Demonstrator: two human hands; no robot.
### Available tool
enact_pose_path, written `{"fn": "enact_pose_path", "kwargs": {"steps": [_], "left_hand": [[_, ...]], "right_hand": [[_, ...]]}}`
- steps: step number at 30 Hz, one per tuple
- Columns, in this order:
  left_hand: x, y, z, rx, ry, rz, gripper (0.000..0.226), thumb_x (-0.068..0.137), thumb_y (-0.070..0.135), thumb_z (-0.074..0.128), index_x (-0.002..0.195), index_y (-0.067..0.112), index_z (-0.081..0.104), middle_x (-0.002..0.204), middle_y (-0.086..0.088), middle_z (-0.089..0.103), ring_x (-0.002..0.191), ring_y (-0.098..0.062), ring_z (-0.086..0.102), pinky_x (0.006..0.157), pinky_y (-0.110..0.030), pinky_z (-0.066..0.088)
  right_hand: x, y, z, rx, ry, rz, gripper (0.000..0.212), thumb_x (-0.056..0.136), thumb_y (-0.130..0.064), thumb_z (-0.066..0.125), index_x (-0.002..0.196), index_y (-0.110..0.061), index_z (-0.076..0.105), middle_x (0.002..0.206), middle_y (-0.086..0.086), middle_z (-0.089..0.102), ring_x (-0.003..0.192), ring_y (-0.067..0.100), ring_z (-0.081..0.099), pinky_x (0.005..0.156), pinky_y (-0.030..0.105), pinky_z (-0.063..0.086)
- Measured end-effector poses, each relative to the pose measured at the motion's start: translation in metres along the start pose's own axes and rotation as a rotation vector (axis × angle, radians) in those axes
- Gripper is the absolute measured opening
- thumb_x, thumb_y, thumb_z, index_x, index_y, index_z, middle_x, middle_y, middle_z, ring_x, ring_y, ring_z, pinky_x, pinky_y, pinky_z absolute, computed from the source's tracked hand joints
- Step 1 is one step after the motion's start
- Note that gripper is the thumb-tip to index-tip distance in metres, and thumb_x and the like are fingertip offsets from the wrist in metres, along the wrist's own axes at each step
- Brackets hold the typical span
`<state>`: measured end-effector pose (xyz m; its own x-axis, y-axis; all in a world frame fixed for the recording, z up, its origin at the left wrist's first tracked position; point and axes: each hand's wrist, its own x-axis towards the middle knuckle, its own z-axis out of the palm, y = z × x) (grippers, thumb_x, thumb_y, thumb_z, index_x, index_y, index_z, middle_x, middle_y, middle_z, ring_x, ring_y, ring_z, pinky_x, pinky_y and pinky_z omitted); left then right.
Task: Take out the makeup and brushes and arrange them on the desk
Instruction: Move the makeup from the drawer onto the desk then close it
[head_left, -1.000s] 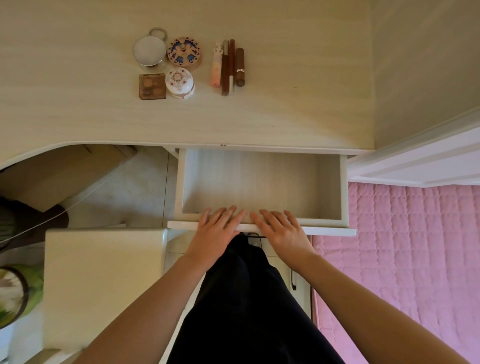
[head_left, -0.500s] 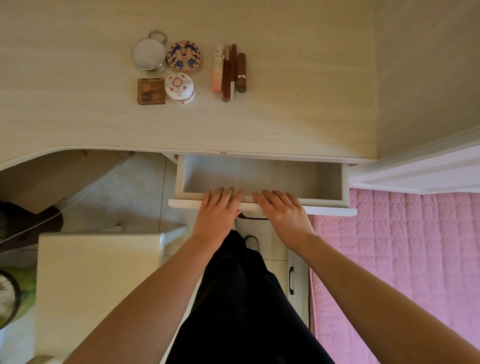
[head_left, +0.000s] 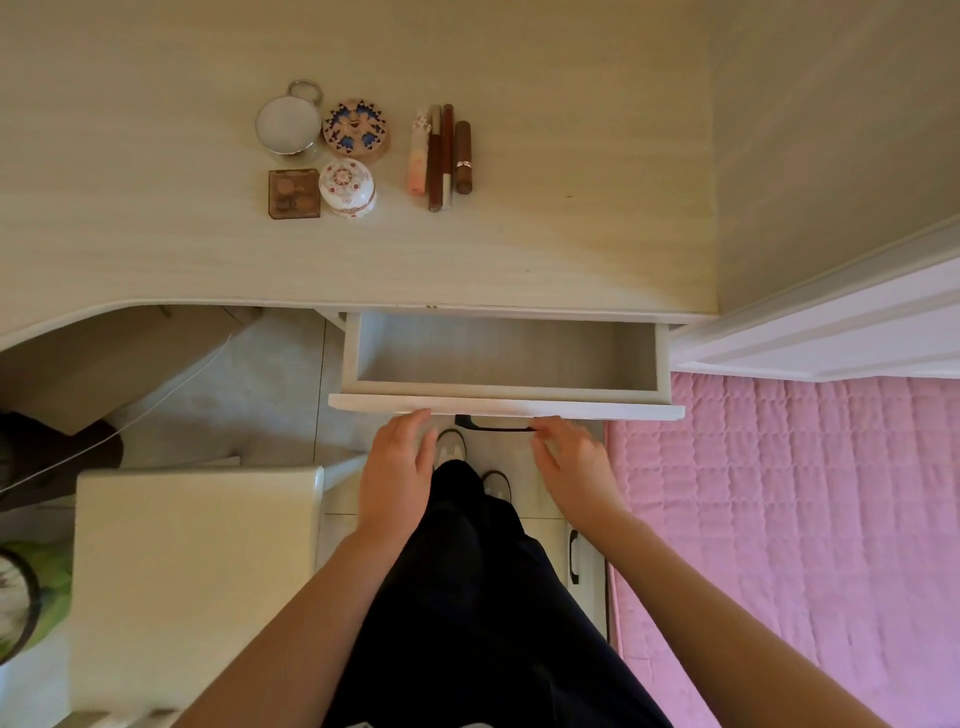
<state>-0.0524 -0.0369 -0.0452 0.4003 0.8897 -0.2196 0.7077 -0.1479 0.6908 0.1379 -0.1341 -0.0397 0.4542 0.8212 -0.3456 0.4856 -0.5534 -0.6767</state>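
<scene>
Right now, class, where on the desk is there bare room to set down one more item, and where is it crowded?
Free: the desk right of the tubes up to the wall, left of the four compacts, and the front strip above the drawer. Crowded: the compacts cluster and the tight tube row.

We see a pale wood-grain table (head_left: 519, 234) with a matt, smooth top. On it, the round mirror (head_left: 287, 126) has a shiny metal rim, the small white floral jar (head_left: 347, 187) looks like glossy ceramic, and the brown lipstick tube (head_left: 463, 156) is smooth with a bright metal band. The white drawer (head_left: 506, 406) looks like matt painted wood. The pink bedspread (head_left: 805, 493) is quilted cloth with a soft sheen.
</scene>
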Motion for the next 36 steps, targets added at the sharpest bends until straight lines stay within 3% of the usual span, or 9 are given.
{"fn": "enact_pose_path", "kwargs": {"steps": [2,5,8,12,19,22,26,31,36], "left_hand": [[0.006,0.006,-0.002,-0.247,0.075,-0.338,0.028,0.1,0.032,0.045,0.116,0.015,0.06,0.116,0.0,0.065,0.106,-0.013,0.06,0.094,-0.027,0.045],[0.031,0.009,-0.008,-0.804,0.139,-0.864,0.02,0.098,0.028,0.051,0.108,0.011,0.056,0.11,-0.011,0.067,0.094,-0.023,0.068,0.092,-0.041,0.052],[0.051,0.005,-0.015,-1.083,0.131,-1.067,0.027,0.094,0.027,0.061,0.111,0.009,0.052,0.101,-0.012,0.068,0.084,-0.027,0.072,0.086,-0.044,0.056],[0.069,0.009,-0.018,-1.23,0.132,-1.142,0.033,0.088,0.02,0.069,0.115,0.008,0.053,0.104,-0.017,0.063,0.092,-0.03,0.064,0.091,-0.05,0.053],[0.082,0.01,-0.02,-1.41,0.137,-1.224,0.027,0.093,0.001,0.055,0.119,0.002,0.046,0.119,-0.021,0.055,0.109,-0.038,0.056,0.085,-0.058,0.048],[0.082,0.004,-0.022,-1.439,0.13,-1.217,0.027,0.094,-0.001,0.053,0.12,0.001,0.046,0.123,-0.021,0.053,0.118,-0.04,0.052,0.086,-0.06,0.045],[0.087,-0.003,-0.024,-1.457,0.1,-1.196,0.027,0.094,0.001,0.055,0.12,0.001,0.049,0.115,-0.021,0.06,0.105,-0.039,0.059,0.076,-0.059,0.052],[0.098,-0.007,-0.021,-1.483,0.071,-1.117,0.018,0.094,0.006,0.057,0.111,0.001,0.055,0.11,-0.02,0.067,0.103,-0.037,0.065,0.084,-0.055,0.053],[0.111,-0.008,-0.021,-1.47,0.063,-1.039,0.017,0.093,0.008,0.059,0.109,0.001,0.057,0.103,-0.019,0.071,0.098,-0.034,0.068,0.091,-0.052,0.052]], "right_hand": [[0.003,0.01,-0.004,0.155,0.009,0.31,0.013,0.094,-0.025,0.053,0.095,-0.02,0.064,0.077,-0.012,0.06,0.073,-0.001,0.056,0.063,0.006,0.042],[0.02,0.019,-0.011,0.552,-0.036,0.698,0.022,0.094,-0.035,0.052,0.093,-0.015,0.061,0.087,0.002,0.065,0.08,0.018,0.062,0.072,0.031,0.054],[0.039,0.021,-0.021,1.002,0.027,0.948,0.025,0.094,-0.034,0.057,0.1,-0.01,0.056,0.1,0.012,0.064,0.087,0.029,0.067,0.075,0.042,0.057],[0.057,0.023,-0.032,1.304,0.115,1.058,0.023,0.093,-0.021,0.06,0.105,-0.004,0.05,0.108,0.023,0.063,0.091,0.038,0.068,0.078,0.052,0.057],[0.066,0.023,-0.041,1.605,0.188,1.156,0.036,0.093,-0.006,0.055,0.126,-0.009,0.039,0.124,0.028,0.045,0.108,0.053,0.051,0.077,0.068,0.048],[0.073,0.021,-0.05,1.559,0.171,1.215,0.036,0.093,-0.003,0.052,0.126,-0.002,0.038,0.137,0.023,0.039,0.126,0.05,0.039,0.094,0.065,0.04],[0.081,0.022,-0.056,1.575,0.147,1.228,0.042,0.097,0.0,0.045,0.137,0.002,0.034,0.144,0.027,0.034,0.129,0.052,0.035,0.1,0.066,0.034],[0.088,0.014,-0.059,1.538,0.134,1.125,0.035,0.093,-0.008,0.057,0.126,-0.001,0.046,0.128,0.027,0.055,0.115,0.046,0.054,0.096,0.057,0.045],[0.098,0.014,-0.062,1.54,0.117,1.053,0.014,0.092,-0.009,0.059,0.101,-0.002,0.052,0.125,0.03,0.056,0.117,0.044,0.054,0.098,0.054,0.044]]}}
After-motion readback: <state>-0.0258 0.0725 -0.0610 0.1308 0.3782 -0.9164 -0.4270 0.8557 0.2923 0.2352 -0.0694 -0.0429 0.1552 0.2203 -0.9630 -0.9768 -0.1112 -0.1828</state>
